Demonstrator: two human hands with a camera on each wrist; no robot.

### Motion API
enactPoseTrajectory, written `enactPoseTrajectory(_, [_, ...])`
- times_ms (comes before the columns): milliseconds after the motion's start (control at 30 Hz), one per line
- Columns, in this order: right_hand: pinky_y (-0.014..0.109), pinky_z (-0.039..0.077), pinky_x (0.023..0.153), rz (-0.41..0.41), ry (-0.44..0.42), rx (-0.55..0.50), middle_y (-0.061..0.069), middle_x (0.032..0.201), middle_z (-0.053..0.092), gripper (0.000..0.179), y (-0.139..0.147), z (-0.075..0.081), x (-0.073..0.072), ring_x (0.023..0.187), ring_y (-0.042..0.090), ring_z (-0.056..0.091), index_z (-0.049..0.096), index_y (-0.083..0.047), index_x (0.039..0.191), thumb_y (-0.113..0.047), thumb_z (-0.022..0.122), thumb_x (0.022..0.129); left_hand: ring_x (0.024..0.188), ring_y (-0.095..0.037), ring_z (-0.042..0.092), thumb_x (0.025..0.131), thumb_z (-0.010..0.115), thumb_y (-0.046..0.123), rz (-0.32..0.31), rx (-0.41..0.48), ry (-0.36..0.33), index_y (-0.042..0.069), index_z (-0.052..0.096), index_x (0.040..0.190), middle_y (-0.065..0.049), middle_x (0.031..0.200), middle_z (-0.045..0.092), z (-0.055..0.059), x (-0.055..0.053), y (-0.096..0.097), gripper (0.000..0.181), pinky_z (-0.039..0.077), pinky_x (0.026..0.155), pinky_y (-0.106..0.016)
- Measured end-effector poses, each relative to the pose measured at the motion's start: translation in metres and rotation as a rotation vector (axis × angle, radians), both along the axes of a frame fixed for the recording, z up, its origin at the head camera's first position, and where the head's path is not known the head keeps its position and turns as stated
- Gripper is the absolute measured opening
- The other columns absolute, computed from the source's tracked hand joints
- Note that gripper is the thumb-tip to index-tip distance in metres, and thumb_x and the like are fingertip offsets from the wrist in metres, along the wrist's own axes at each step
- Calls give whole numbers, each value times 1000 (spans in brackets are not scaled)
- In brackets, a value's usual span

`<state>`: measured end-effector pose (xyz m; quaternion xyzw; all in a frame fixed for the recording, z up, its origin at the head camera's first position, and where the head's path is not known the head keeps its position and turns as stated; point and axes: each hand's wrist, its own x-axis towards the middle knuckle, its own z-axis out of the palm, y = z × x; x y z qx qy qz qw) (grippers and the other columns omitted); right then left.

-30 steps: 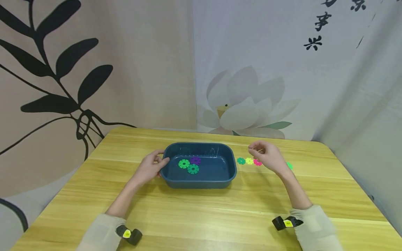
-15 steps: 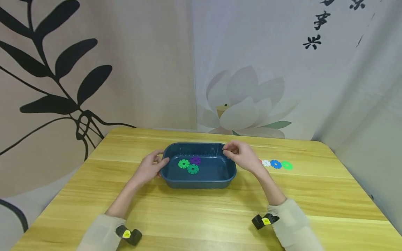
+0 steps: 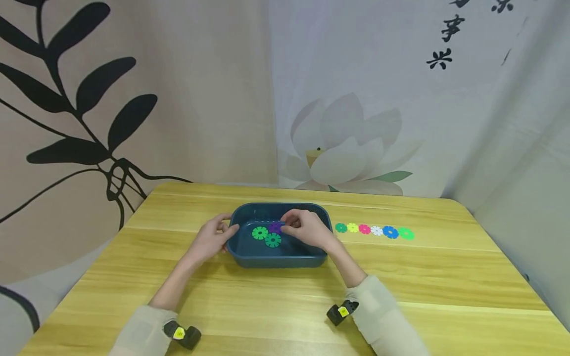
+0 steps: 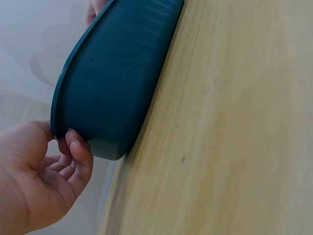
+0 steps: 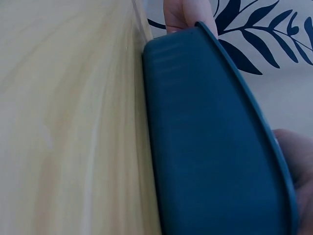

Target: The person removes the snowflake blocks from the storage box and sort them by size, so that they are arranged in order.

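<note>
A dark blue plastic tray [image 3: 280, 262] stands on the table. My left hand [image 3: 210, 237] grips its left rim; in the left wrist view its curled fingers [image 4: 80, 156] lie against the tray's outer wall. Inside, towards the left, lie a light green snowflake disc [image 3: 260, 233], a teal snowflake disc [image 3: 273, 241] and a purple snowflake disc [image 3: 273, 227]. My right hand [image 3: 309, 230] reaches over the tray, fingertips close beside the purple disc, thumb and forefinger apart. The right wrist view shows only part of that hand behind the tray wall [image 5: 210, 127], its fingertips hidden.
Right of the tray, a straight row of discs lies on the wooden table [image 3: 285, 301]: teal [image 3: 341, 228], yellow [image 3: 353, 228], pink [image 3: 364, 229], white [image 3: 376, 231], blue [image 3: 391, 232] and bright green [image 3: 406, 234]. A printed curtain [image 3: 222, 99] hangs behind.
My right hand has moved left from above the row, past the tray's right rim, to over the discs inside. The whole row now shows. My left hand and the tray have stayed put.
</note>
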<state>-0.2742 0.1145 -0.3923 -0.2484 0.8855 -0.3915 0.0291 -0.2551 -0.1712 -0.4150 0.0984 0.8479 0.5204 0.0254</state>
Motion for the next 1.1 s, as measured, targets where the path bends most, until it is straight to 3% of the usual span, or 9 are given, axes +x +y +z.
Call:
enactPoseTrajectory(467, [37, 54, 88, 58, -73, 138, 14, 109, 69, 37, -32, -2, -7, 101, 27, 64, 66, -1, 121, -15, 78, 90, 55, -17, 56, 103, 60, 15, 3, 3, -9, -8, 43, 144, -12, 79, 56, 0, 0, -1, 50, 52, 50, -26])
enactPoseTrajectory(733, [43, 49, 97, 52, -95, 246, 11, 111, 66, 37, -33, -11, -8, 110, 28, 55, 68, -6, 120, -16, 82, 86, 55, -17, 56, 103, 60, 15, 8, -5, -6, -8, 43, 144, -11, 79, 56, 0, -1, 0, 50, 52, 50, -27])
enactPoseTrajectory(933, [40, 49, 95, 29, -115, 287, 7, 105, 63, 32, -33, -12, -8, 106, 24, 54, 67, -9, 110, -16, 84, 84, 55, -17, 56, 103, 60, 15, 5, -3, 2, -9, 43, 144, -10, 78, 55, -1, -1, 0, 51, 52, 49, -28])
enactPoseTrajectory(1100, [36, 52, 87, 8, -168, 234, 4, 99, 62, 32, -33, -12, -8, 94, 20, 58, 60, -9, 104, -14, 85, 83, 55, -17, 56, 103, 60, 14, 2, 4, -3, -9, 43, 144, -10, 78, 54, -1, 0, 0, 50, 52, 49, -27])
